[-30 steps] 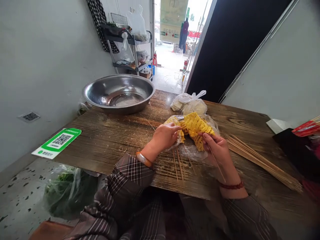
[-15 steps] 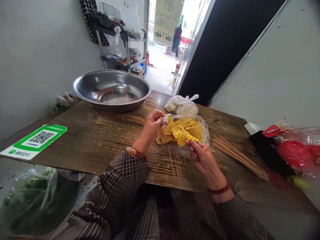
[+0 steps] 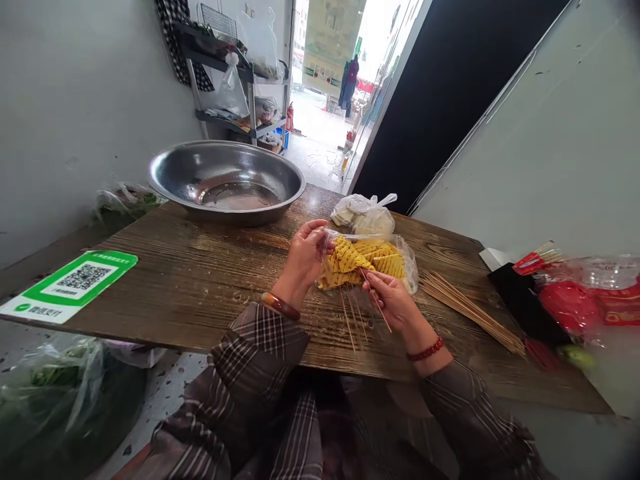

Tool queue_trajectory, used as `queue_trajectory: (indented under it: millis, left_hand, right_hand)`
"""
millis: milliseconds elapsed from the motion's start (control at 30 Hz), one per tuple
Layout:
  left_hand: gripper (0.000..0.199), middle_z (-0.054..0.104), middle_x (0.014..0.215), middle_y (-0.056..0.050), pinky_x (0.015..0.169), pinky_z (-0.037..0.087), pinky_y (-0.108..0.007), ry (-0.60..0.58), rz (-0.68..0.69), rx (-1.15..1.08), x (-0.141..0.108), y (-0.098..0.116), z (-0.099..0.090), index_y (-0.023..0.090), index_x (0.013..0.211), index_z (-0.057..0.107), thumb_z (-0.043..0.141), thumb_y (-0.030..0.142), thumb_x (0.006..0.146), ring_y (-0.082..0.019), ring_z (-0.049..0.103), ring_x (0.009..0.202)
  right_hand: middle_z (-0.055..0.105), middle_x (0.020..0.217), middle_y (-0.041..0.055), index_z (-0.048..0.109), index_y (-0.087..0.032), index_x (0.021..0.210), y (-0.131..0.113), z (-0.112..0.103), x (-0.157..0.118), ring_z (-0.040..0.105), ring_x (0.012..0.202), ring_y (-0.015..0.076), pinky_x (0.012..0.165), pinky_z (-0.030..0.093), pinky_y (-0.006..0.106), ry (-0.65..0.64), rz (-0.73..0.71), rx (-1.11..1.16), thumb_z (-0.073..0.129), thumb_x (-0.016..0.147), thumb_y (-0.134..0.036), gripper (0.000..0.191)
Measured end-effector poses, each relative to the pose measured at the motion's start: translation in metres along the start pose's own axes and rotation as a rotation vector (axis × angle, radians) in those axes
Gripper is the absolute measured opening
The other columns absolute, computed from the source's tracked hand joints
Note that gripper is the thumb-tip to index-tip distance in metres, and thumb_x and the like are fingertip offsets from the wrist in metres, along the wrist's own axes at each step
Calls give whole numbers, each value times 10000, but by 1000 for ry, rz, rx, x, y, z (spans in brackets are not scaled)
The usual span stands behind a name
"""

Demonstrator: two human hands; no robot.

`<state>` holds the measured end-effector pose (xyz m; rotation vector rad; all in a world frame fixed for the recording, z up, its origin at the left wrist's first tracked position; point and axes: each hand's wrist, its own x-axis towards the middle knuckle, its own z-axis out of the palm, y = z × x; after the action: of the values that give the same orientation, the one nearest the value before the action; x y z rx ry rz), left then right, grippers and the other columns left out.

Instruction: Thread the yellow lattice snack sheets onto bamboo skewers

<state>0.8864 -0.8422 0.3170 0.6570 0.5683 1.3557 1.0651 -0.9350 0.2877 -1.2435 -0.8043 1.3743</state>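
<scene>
My left hand (image 3: 305, 259) pinches the upper left edge of a clear plastic bag (image 3: 411, 267). Inside and at the mouth of the bag lie yellow, scored food pieces (image 3: 385, 257) dotted with dark specks. Between the fingers of my right hand (image 3: 395, 300) is a thin wooden skewer (image 3: 384, 319), slanting down to the right. Its upper end meets a yellow scored piece (image 3: 350, 255) close to my left fingers; whether its tip is hidden inside I cannot tell. Several other skewers (image 3: 347, 320) stick out from under the yellow pieces toward me.
A bundle of bare skewers (image 3: 475, 313) lies right of the bag. Behind is a tied white bag (image 3: 367, 212). A large steel basin (image 3: 227, 210) stands at the back left, a QR-code card (image 3: 75, 283) at the left edge. On the right sit a black box (image 3: 517, 300) and red packages (image 3: 570, 303).
My right hand has moved left and slightly up with the skewer, and the yellow piece has come toward my left hand. My left hand stays at the bag's edge.
</scene>
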Motion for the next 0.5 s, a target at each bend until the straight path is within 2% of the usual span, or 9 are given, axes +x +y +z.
queue_trajectory:
  millis: [133, 233, 400, 500]
  left_hand:
    - [145, 564, 594, 51, 463, 420, -176, -8, 8, -18, -1, 1, 1, 152, 954, 603, 603, 143, 808, -78, 562, 473]
    - [158, 573, 616, 47, 471, 415, -176, -40, 29, -12, -2, 0, 2, 148, 977, 606, 621, 163, 820, -72, 559, 484]
    - [268, 553, 625, 60, 521, 439, -187, -133, 62, 20, -3, -2, 3, 161, 991, 620, 734, 239, 762, -72, 562, 528]
    - [287, 550, 646, 58, 518, 425, -195, -167, 86, 117, -2, -5, 2, 174, 999, 624, 739, 282, 759, -78, 561, 533]
  right_hand:
    - [645, 600, -32, 708, -168, 1100, 1, -3, -9, 417, 436, 47, 398, 242, 184, 44, -100, -151, 870, 620, -429, 570]
    - [644, 576, -33, 699, -143, 1066, 2, 8, -1, 396, 418, 48, 402, 226, 202, 65, -151, -191, 856, 607, -441, 569]
    - [654, 563, -40, 663, -154, 995, 9, 36, 17, 429, 426, 53, 411, 270, 194, 74, -166, -94, 857, 568, -440, 549]
    - [677, 597, -35, 663, -176, 999, 11, 40, 17, 447, 427, 57, 402, 289, 192, 56, -159, -95, 848, 587, -448, 527]
